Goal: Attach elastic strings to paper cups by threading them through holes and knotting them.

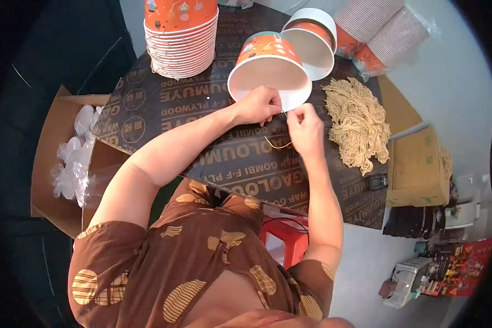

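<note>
Head view: the person sits at a dark plywood board [164, 104] used as a table top, with both forearms reaching forward over it. The left hand [259, 105] is closed at the rim of an orange paper cup [268, 68] lying on its side, white inside facing the person; the fingers are curled against the lower rim, and it cannot be told whether they pinch the rim itself or the string. The right hand [306, 128] is just beside the left, fingers pinched shut on a thin tan string [277, 145], which loops down over the board below both hands. A second orange cup [314, 38] lies on its side directly behind the first, touching it. A loose bundle of tan strings [358, 123] rests on the board just to the right of the right hand. A tall stack of nested orange cups [181, 38] stands at the far left of the board. Sleeves of stacked cups in clear wrap [380, 33] lie at the far right corner. An open cardboard box [52, 164] holding clear plastic lids [74, 158] sits to the left of the board. A red stool [287, 238] shows beneath the board edge.
</note>
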`<state>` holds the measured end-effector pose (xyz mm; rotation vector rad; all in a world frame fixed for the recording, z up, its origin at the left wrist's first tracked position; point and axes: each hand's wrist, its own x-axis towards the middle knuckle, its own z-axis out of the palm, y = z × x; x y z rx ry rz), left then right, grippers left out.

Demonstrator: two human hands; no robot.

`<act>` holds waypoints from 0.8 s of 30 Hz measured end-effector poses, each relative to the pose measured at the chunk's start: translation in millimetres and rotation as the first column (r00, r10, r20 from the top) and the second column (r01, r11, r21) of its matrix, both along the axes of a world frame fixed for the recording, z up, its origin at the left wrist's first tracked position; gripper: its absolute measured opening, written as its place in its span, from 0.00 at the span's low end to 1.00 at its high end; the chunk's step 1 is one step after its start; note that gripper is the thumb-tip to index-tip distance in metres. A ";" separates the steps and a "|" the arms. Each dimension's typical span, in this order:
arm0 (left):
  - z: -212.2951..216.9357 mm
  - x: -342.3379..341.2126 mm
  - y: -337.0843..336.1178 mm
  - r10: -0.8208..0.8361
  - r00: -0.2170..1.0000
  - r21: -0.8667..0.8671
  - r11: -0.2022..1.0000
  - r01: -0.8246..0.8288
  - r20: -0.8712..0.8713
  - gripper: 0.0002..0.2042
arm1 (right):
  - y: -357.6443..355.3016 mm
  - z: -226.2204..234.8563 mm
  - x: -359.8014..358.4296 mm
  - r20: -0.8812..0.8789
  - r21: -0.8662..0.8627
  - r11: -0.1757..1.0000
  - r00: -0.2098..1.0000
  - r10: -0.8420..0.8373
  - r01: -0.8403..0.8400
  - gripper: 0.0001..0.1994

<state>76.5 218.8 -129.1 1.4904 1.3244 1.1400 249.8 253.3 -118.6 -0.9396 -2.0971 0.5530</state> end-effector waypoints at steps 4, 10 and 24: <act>-3.1 0.4 2.8 0.007 1.000 0.007 1.000 -0.007 0.000 0.04 | -5.4 -11.5 -10.0 0.056 0.143 0.990 0.998 0.011 -0.019 0.07; -6.6 -1.0 4.3 -0.008 0.998 0.017 1.000 0.007 0.063 0.05 | -4.5 -18.1 -13.7 0.104 0.144 0.989 0.994 0.022 -0.037 0.08; 0.1 1.4 0.0 0.029 0.997 -0.030 0.999 -0.026 0.075 0.06 | -6.1 -22.3 -14.8 0.064 0.111 0.994 0.998 -0.013 0.006 0.06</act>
